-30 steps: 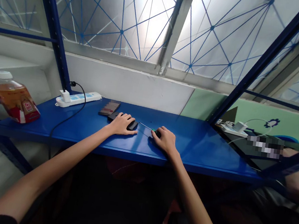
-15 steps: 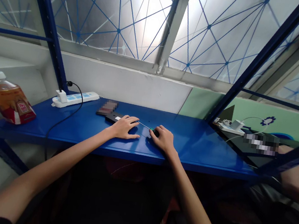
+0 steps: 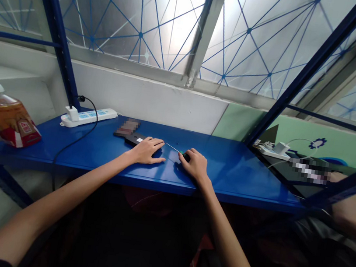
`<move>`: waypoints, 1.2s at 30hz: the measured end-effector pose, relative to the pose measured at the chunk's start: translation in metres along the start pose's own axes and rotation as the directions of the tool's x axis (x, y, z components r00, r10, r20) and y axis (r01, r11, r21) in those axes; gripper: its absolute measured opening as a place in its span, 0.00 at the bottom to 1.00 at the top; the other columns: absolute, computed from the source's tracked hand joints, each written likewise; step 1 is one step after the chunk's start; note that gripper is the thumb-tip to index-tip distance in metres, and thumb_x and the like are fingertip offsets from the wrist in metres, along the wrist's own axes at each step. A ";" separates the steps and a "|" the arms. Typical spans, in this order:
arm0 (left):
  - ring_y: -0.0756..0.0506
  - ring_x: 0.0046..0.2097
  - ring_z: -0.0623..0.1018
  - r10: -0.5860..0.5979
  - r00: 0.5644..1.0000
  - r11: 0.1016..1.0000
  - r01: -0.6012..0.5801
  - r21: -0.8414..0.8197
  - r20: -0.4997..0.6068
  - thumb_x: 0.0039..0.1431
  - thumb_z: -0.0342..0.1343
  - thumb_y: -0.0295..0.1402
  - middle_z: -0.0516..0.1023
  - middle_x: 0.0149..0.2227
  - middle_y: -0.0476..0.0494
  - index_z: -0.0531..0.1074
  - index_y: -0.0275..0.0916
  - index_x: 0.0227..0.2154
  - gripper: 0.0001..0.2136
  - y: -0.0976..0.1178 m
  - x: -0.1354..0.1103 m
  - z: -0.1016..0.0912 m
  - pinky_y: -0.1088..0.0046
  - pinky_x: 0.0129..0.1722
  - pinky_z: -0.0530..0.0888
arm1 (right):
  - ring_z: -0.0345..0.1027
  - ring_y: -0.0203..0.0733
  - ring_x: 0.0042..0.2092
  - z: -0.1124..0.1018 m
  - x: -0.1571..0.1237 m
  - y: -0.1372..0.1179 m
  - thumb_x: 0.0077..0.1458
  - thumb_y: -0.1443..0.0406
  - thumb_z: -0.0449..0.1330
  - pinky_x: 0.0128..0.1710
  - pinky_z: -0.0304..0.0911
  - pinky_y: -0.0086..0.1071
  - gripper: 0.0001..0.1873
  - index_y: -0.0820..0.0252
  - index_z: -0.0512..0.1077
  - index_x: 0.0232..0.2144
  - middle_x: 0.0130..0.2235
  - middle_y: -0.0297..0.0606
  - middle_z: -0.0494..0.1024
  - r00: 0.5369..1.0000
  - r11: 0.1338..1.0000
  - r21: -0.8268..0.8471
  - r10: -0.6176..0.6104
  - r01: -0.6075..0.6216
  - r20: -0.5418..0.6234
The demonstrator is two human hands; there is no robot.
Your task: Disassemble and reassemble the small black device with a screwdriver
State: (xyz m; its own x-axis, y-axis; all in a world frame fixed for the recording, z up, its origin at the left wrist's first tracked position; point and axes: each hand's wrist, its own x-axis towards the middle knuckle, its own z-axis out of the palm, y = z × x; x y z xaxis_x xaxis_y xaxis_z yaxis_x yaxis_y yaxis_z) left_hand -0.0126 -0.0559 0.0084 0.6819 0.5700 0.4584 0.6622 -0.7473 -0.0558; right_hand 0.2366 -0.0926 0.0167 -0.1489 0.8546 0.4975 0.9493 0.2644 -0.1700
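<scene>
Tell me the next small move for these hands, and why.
Probably draw the left hand slightly back from the tip of the thin-shafted tool. The right hand grips the tool with its shaft pointing at the left fingers, which lie over the black case. Whether the tip touches anything is too small to tell.

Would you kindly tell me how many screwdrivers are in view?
1: a screwdriver gripped in the right hand, its thin shaft pointing toward the left hand. Any beneath the hands would be hidden.
</scene>
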 end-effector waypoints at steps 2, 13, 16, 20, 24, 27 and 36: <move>0.35 0.61 0.69 -0.005 1.000 1.000 0.005 -0.007 -0.004 0.64 0.47 0.54 0.69 0.60 0.28 0.67 0.31 0.59 0.33 0.000 0.000 -0.001 0.57 0.59 0.63 | 0.66 0.38 0.31 0.000 0.000 0.001 0.61 0.49 0.51 0.27 0.45 0.31 0.23 0.58 0.75 0.28 0.32 0.39 0.75 0.999 0.999 -0.004 0.033 -0.033 -0.017; 0.34 0.54 0.75 -0.076 0.988 0.997 0.076 0.003 0.134 0.64 0.46 0.55 0.73 0.57 0.31 0.73 0.35 0.53 0.29 -0.001 0.033 -0.002 0.58 0.51 0.71 | 0.66 0.37 0.32 0.002 0.002 0.008 0.61 0.49 0.51 0.27 0.44 0.30 0.23 0.58 0.74 0.26 0.32 0.38 0.75 0.981 0.984 0.017 0.176 -0.175 -0.086; 0.34 0.53 0.76 -0.095 0.973 0.995 0.099 -0.006 0.211 0.63 0.48 0.53 0.72 0.58 0.33 0.72 0.36 0.54 0.28 0.000 0.051 0.001 0.60 0.48 0.72 | 0.67 0.38 0.33 0.001 0.002 0.009 0.62 0.49 0.51 0.27 0.44 0.30 0.23 0.58 0.74 0.27 0.32 0.38 0.75 0.980 0.984 0.025 0.180 -0.179 -0.084; 0.33 0.54 0.76 -0.123 0.948 0.990 0.136 -0.023 0.292 0.61 0.48 0.57 0.72 0.59 0.33 0.74 0.38 0.51 0.29 -0.001 0.068 0.008 0.61 0.47 0.72 | 0.67 0.38 0.33 0.000 0.002 0.009 0.61 0.49 0.51 0.27 0.45 0.30 0.23 0.58 0.74 0.26 0.32 0.39 0.75 0.979 0.982 0.024 0.186 -0.185 -0.079; 0.36 0.54 0.76 -0.110 0.953 0.990 0.131 -0.057 0.282 0.62 0.46 0.55 0.74 0.57 0.36 0.75 0.39 0.51 0.28 -0.008 0.065 0.005 0.65 0.46 0.72 | 0.66 0.38 0.33 -0.001 0.002 0.009 0.61 0.50 0.52 0.27 0.45 0.30 0.22 0.58 0.74 0.26 0.32 0.39 0.75 0.975 0.978 0.027 0.208 -0.207 -0.083; 0.37 0.52 0.77 -0.147 0.960 0.980 0.174 -0.094 0.237 0.63 0.46 0.55 0.77 0.54 0.37 0.75 0.40 0.51 0.27 -0.019 0.050 -0.007 0.67 0.46 0.72 | 0.66 0.38 0.33 -0.002 0.002 0.009 0.60 0.50 0.53 0.27 0.45 0.30 0.22 0.58 0.75 0.26 0.32 0.39 0.75 0.973 0.975 0.038 0.219 -0.217 -0.070; 0.37 0.54 0.74 -0.188 0.980 0.981 0.191 -0.046 0.061 0.66 0.41 0.54 0.74 0.55 0.35 0.73 0.38 0.54 0.29 -0.043 -0.018 -0.028 0.62 0.53 0.69 | 0.67 0.39 0.32 -0.003 0.001 0.007 0.60 0.51 0.53 0.28 0.47 0.29 0.20 0.57 0.73 0.26 0.30 0.38 0.77 0.987 0.981 0.114 0.158 -0.154 -0.025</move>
State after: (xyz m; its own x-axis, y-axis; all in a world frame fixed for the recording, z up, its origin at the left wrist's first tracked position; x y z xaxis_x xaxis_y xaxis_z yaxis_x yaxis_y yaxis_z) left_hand -0.0620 -0.0435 0.0275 0.5630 0.7197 0.4062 0.7648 -0.6400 0.0739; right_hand 0.2437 -0.0918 0.0187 0.0097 0.8740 0.4859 0.9230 0.1791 -0.3406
